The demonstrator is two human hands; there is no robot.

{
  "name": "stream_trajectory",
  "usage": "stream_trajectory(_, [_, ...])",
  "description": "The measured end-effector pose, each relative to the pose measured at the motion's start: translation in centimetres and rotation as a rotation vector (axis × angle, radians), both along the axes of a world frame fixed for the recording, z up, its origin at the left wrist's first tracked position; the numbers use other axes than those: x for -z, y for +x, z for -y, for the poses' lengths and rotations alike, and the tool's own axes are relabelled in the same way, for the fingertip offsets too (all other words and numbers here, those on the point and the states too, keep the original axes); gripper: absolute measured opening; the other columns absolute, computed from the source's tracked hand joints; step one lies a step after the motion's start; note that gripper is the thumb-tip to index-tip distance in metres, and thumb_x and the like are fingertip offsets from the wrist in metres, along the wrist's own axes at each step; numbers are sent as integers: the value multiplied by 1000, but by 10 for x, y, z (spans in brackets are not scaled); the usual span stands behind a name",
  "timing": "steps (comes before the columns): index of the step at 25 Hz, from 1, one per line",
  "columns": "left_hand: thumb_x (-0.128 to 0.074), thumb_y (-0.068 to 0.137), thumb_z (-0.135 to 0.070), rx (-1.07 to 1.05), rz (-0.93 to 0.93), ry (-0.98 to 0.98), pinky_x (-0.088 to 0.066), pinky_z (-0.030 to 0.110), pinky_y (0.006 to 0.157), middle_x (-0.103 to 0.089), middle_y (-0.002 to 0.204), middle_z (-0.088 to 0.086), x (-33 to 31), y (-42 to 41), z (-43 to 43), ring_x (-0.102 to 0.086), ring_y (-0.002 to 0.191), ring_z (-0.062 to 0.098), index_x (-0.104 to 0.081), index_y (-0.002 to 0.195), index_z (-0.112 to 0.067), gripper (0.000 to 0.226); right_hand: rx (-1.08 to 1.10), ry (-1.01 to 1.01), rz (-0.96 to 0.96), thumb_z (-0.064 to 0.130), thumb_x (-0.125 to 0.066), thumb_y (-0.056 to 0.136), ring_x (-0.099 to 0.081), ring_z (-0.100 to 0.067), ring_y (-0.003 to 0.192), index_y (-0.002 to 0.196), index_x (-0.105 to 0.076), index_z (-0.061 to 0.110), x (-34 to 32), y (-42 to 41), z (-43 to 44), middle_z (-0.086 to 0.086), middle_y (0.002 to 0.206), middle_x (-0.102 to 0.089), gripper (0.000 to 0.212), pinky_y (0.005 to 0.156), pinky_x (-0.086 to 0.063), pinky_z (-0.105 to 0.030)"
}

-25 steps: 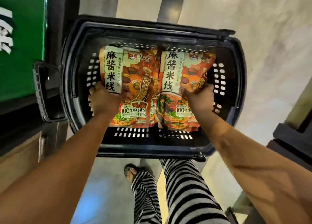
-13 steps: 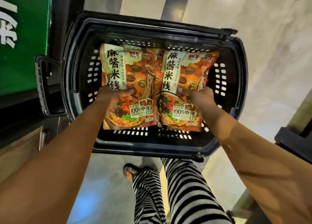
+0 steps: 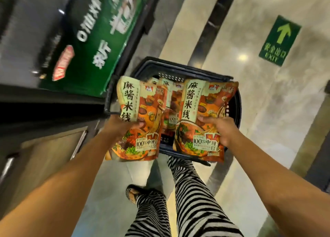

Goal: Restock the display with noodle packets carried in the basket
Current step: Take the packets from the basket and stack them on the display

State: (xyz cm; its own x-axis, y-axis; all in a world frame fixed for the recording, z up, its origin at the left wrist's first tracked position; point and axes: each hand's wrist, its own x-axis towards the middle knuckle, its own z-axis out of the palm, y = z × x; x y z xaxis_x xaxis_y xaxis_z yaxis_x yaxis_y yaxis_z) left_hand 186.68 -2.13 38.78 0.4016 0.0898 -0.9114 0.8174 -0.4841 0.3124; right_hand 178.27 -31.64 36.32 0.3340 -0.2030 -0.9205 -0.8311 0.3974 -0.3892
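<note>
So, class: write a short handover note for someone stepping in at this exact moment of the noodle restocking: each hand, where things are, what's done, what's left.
Left hand grips the left packet, thumb on its front.
Right hand grips the right packet the same way.
Both packets are held above the black basket, which stands on the floor; at least one spare packet lies inside.
Done: two packets picked up.
Left: set them on the display, not clearly in view here, then fetch the rest.
</note>
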Motion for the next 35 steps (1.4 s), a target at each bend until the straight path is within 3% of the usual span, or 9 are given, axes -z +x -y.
stream_trajectory(4, [-84,71,-12,-76,150,-116,-55,27,65,-75,73,-5,-101,-48,-70,-72,66,10,-71,93,-15,26,-119,30,170,9,-90,47,-73,-34,87,112,-69,2,-89,-3,-64,-15,102,-75,68,81,-58,-48])
stream_trajectory(7, [-85,71,-14,-156,255,-173,-55,25,62,-76,74,-7,-162,-91,-126,-73,66,10,-73,93,-17,25,-222,25,303,25,-98,20,-73,-35,88,109,-70,4,-149,-14,-119,-14,100,-75,95,85,-56,-53])
stream_trajectory(10, [-81,71,-4,-279,388,-243,-58,28,66,-77,80,0,-222,-140,-194,-74,70,13,-74,92,-12,24,-302,46,407,25,-97,18,-73,-34,86,108,-69,3,-207,-29,-183,-14,97,-76,97,83,-57,-51])
stream_trajectory(13, [-91,56,-12,-380,540,-271,-57,27,66,-77,91,8,-265,-192,-265,-75,79,20,-79,86,-14,32,-370,111,536,29,-99,13,-73,-34,86,100,-72,5,-251,-44,-246,-16,96,-75,94,81,-57,-49])
stream_trajectory(16, [-90,58,-16,-494,645,-275,-56,36,81,-76,100,8,-292,-234,-320,-74,92,25,-75,99,-14,43,-452,174,640,21,-92,34,-74,-28,78,89,-75,9,-283,-59,-294,-13,90,-76,59,70,-61,-41])
stream_trajectory(20, [-96,46,-25,-631,793,-238,-54,35,83,-77,100,3,-320,-288,-381,-73,94,21,-70,109,-12,69,-561,196,735,31,-99,19,-72,-35,89,97,-75,9,-304,-76,-353,-17,100,-75,84,78,-59,-48])
stream_trajectory(24, [-95,19,-46,-777,900,-221,-55,33,73,-77,99,5,-332,-324,-421,-74,89,22,-71,108,-13,97,-714,211,825,33,-100,12,-74,-31,75,79,-79,9,-324,-72,-397,-18,87,-75,75,67,-61,-43])
stream_trajectory(31, [-88,48,-31,-1044,987,-152,-54,40,85,-75,106,7,-331,-326,-457,-73,95,29,-65,120,-14,77,-994,218,994,12,-87,45,-75,-19,78,86,-75,12,-357,-6,-481,-4,87,-77,43,67,-59,-29])
stream_trajectory(35, [-84,60,-19,-1222,1001,-120,-55,42,85,-75,106,9,-323,-312,-468,-72,97,32,-65,121,-11,65,-1111,278,988,31,-98,30,-73,-30,91,100,-74,6,-357,40,-536,-14,99,-75,78,79,-60,-40])
